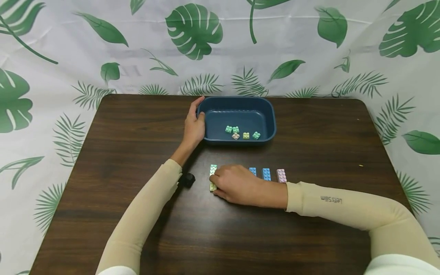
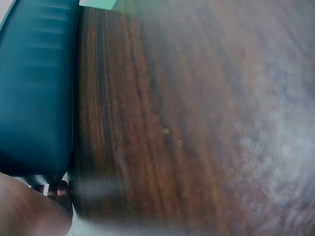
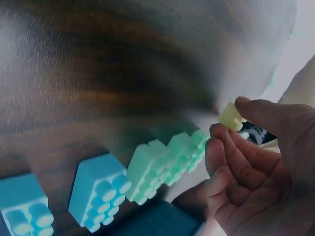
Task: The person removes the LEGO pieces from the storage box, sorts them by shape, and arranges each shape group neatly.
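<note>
1. My right hand [image 1: 237,184] pinches the yellow brick [image 3: 229,118] between thumb and forefinger, at the 6 o'clock end of a short line whose 12 o'clock end is a green brick [image 1: 213,167]. My fingers cover the middle, so I can't tell whether the yellow one is joined to its neighbour.
2. My left hand [image 1: 195,128] grips the tray [image 1: 240,117] by its 9 o'clock side, thumb over the rim, fingers outside.
3. The tray sits at 12 o'clock from my right hand. Five small bricks [image 1: 246,135] lie inside, towards its 6 o'clock wall: three green, one yellow, one peach.
4. From 2 round to 3 o'clock of my right hand come two blue bricks [image 1: 266,174], then a pink brick [image 1: 281,175]. The right wrist view shows larger green bricks [image 3: 147,164] beyond the blue.
5. The step in hand, I judge, is seating the yellow brick at the line's near end.
6. The next move seems to call for squaring it and pressing lightly, without nudging the line, before my fingers release.
</note>
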Available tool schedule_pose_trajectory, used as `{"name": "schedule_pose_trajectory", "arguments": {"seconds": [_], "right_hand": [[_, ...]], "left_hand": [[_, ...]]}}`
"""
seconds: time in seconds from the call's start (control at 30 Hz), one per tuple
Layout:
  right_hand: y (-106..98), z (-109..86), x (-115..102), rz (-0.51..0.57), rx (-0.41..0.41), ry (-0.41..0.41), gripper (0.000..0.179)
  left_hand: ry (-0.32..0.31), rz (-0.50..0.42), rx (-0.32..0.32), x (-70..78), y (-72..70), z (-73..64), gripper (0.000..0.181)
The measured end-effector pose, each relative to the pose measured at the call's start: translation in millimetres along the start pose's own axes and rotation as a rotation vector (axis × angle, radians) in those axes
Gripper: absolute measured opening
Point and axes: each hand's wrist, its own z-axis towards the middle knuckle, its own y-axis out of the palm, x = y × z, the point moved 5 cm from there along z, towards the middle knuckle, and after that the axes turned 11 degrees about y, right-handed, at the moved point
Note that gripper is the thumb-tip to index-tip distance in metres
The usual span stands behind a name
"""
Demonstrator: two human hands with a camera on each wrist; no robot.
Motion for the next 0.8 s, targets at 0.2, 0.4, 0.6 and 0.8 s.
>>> {"name": "schedule_pose_trajectory", "arguments": {"seconds": [0.2,0.4,0.6,0.8], "right_hand": [[5.5,1.4,-1.3,-0.011,-0.034,0.008,0.023],[9.8,3.1,-1.1,-0.013,-0.058,0.013,0.026],[13.1,3.5,-3.5,-0.013,-0.055,-0.006,0.024],[14.3,4.0,-6.7,-0.035,-0.042,-0.023,0.022]], "left_hand": [[0.0,-0.003,-0.002,1.4,1.1,-0.1,0.051],[0.006,-0.004,-0.013,2.4,2.6,1.2,0.051],[0.002,-0.008,-0.01,1.6,1.3,1.1,0.051],[-0.003,0.0,-0.009,0.1,-0.2,0.6,0.051]]}}
